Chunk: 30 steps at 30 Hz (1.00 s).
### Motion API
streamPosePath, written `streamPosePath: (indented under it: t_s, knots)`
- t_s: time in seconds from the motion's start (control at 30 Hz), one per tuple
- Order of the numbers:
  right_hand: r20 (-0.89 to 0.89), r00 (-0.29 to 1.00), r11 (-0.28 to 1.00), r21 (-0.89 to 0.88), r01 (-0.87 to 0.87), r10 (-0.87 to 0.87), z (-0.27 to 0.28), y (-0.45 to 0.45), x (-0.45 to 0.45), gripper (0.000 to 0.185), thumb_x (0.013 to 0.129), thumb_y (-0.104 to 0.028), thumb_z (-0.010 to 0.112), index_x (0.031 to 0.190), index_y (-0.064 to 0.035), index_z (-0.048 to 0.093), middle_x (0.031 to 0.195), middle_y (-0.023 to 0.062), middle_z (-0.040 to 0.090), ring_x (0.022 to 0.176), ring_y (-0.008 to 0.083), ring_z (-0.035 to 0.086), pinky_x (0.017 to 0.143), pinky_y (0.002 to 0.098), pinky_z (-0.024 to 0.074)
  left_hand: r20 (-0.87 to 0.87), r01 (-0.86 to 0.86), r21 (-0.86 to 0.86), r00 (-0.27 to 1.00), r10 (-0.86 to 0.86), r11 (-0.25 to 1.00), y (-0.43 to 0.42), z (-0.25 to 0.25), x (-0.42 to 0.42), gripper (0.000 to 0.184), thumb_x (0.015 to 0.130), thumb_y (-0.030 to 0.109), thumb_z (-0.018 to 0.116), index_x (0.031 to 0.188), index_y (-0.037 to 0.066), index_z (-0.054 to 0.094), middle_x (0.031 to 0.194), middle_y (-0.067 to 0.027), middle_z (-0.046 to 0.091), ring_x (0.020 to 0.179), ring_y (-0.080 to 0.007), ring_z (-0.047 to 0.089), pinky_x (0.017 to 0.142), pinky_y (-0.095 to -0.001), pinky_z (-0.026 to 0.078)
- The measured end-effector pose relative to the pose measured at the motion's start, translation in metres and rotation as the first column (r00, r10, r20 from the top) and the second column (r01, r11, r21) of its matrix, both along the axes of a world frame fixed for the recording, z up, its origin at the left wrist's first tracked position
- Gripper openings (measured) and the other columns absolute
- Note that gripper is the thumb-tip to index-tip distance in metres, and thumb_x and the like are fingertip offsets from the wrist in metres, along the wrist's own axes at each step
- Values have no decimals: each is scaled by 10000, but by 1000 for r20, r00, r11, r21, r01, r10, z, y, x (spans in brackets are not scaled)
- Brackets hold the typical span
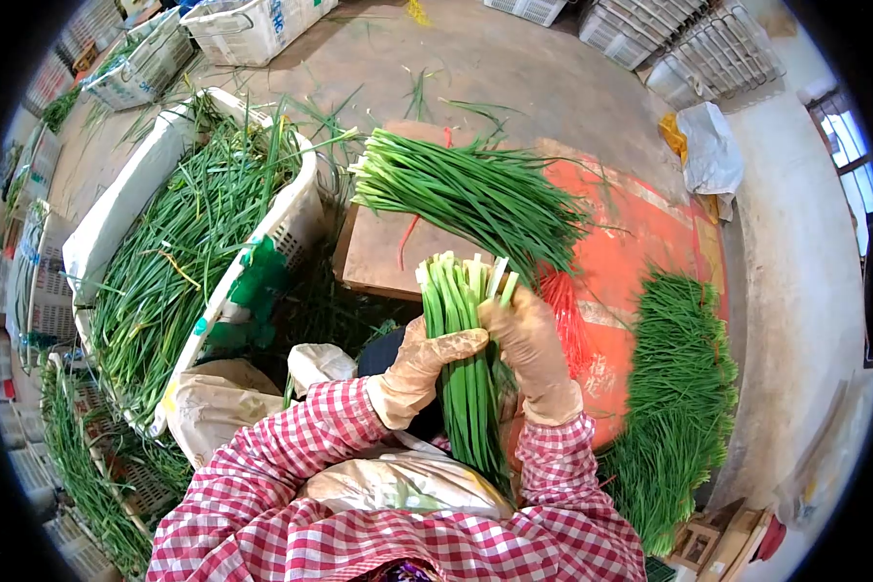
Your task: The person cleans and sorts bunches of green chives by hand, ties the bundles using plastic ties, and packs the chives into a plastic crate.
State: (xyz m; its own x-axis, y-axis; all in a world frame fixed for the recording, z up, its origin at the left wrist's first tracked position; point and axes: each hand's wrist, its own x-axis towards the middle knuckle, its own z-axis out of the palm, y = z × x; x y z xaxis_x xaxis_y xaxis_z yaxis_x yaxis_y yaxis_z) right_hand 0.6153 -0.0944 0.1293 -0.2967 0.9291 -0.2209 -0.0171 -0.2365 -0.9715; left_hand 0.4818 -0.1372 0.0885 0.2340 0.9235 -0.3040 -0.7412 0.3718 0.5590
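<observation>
My left hand (422, 371), in a tan glove, is wrapped round a bunch of garlic chives (468, 407), its pale stem ends up and green leaves hanging toward my lap. The gloved fingers of my right hand (532, 349) are closed at the right side of the same bunch, near the stem ends. Just beyond my hands, a thicker pile of garlic chives (461, 189) lies across a wooden board (383, 254), with a red tie under it. Red plastic strings (563, 325) hang beside my right hand.
At the left stands a white crate (306, 209) full of loose chives. On my right, bundled chives (684, 407) are stacked beside an orange-red sheet (606, 335). Stacked crates (713, 63) and a white sack (710, 145) stand farther back. Loose leaves litter the floor.
</observation>
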Motion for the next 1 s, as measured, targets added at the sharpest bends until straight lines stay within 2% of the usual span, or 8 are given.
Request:
streamPosePath:
  t_s: [0.23,0.33,0.5,0.6,0.67,0.8,0.9,1.0]
  knots:
    - [-20,972,972,-10,234,-235,-18,2,-8,258,888,-265,632,908,-12,676,737,-47,589,658,17,485,593,193,409,73,52,-22,996,-50,998,1,-8,-9,388,759,113,706,1113,15,580,937,-66,647,803,-166,635,741,-304,515]
    - [132,975,982,95,166,-177,3,3,-13,241,881,-244,642,913,-8,676,726,-50,582,643,23,489,570,209,412,113,94,-4,989,-93,996,1,-8,-15,388,759,119,686,1119,16,584,956,-64,647,807,-166,638,751,-308,519]
    - [-102,994,995,84,58,-50,12,7,-8,282,882,-263,637,965,3,677,797,-7,654,661,35,535,582,200,442,199,57,35,978,-63,998,-4,-13,-21,396,776,153,660,1136,15,570,950,-75,648,797,-176,648,748,-327,537]
    - [-7,1000,992,120,31,-30,10,2,-13,308,889,-288,624,983,1,675,798,0,664,666,52,566,608,202,458,217,93,50,971,-102,994,-7,-8,-25,403,786,194,655,1126,-4,567,939,-104,650,803,-203,655,744,-341,545]
    - [171,983,993,-111,-42,60,15,-7,-9,393,890,-329,616,1082,14,633,898,26,670,774,69,589,694,220,476,203,37,50,978,-47,998,-9,-10,-25,414,788,208,656,1119,-24,566,931,-127,652,805,-220,656,743,-343,547]
    - [-61,987,970,186,156,-147,-11,-23,-9,660,859,-415,628,1307,31,436,1146,92,595,1007,124,552,878,267,445,214,39,48,976,-48,998,-12,-13,-32,393,812,206,629,1120,-30,561,965,-156,654,820,-246,658,769,-373,548]
    - [105,967,969,59,-239,232,-23,-44,2,761,803,-480,667,1341,-12,404,1191,113,575,1092,169,542,918,286,424,143,-47,32,989,42,998,-13,-24,-34,373,817,208,622,1098,-35,581,950,-145,662,796,-222,661,757,-351,547]
    - [393,912,969,153,-192,119,-26,-65,-2,995,684,-603,710,1395,-25,320,1222,167,545,1128,251,536,944,320,408,81,-70,7,994,69,998,-12,-20,-35,359,816,212,623,1080,-29,595,944,-133,663,795,-216,658,756,-343,543]
